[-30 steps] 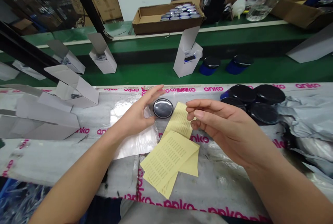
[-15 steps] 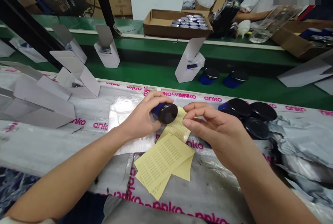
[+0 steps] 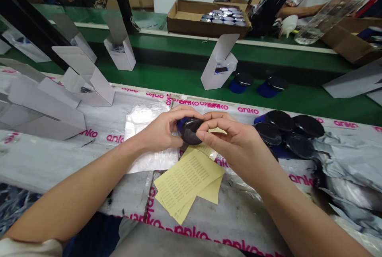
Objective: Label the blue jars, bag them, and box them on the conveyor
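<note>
My left hand [image 3: 162, 131] is wrapped round a dark blue jar with a black lid [image 3: 190, 133], holding it tilted above the table. My right hand [image 3: 231, 135] meets the lid's right edge, its thumb and fingers drawn into a pinch. Whatever may be between those fingertips is too small or hidden to make out. Under the hands lie yellow sheets [image 3: 186, 181] printed with rows of small labels. Clear plastic bags [image 3: 140, 123] lie flat beneath my left wrist. Several more blue jars with black lids [image 3: 279, 119] stand close together to the right of my right hand.
Open white boxes [image 3: 98, 94] stand on the left, and another white box [image 3: 213, 70] is on the green conveyor [image 3: 161, 68] beside two jars [image 3: 241, 82]. Behind, a cardboard tray [image 3: 185, 26] holds silvery-topped jars. Grey plastic packaging [image 3: 349, 165] lies at right. A co-worker's arm [image 3: 301, 10] shows behind.
My right hand has moved left until its fingertips reach the jar's lid. My left hand still holds the jar. The view has shifted slightly.
</note>
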A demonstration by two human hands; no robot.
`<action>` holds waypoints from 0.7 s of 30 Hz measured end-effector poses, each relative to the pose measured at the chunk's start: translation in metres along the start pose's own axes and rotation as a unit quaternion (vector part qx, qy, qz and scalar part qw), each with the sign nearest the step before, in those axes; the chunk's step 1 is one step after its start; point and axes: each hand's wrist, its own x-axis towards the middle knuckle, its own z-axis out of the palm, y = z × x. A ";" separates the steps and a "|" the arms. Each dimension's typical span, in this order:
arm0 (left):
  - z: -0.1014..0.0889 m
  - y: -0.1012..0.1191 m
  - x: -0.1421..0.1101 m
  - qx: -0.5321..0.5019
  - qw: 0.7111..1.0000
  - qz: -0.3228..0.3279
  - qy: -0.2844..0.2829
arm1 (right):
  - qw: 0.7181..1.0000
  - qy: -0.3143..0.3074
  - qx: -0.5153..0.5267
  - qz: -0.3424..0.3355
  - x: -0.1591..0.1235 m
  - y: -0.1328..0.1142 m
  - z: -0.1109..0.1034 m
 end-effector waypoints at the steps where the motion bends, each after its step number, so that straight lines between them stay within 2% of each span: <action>1: 0.000 0.000 0.000 -0.005 1.000 0.001 0.000 | 1.000 0.003 -0.002 0.000 -0.001 -0.001 0.000; 7: 0.002 0.002 0.001 -0.009 1.000 0.005 0.006 | 1.000 0.024 -0.003 -0.005 -0.004 -0.002 0.005; 21: 0.004 0.007 0.000 -0.026 1.000 -0.004 0.009 | 0.996 0.063 -0.016 -0.063 -0.008 0.001 0.011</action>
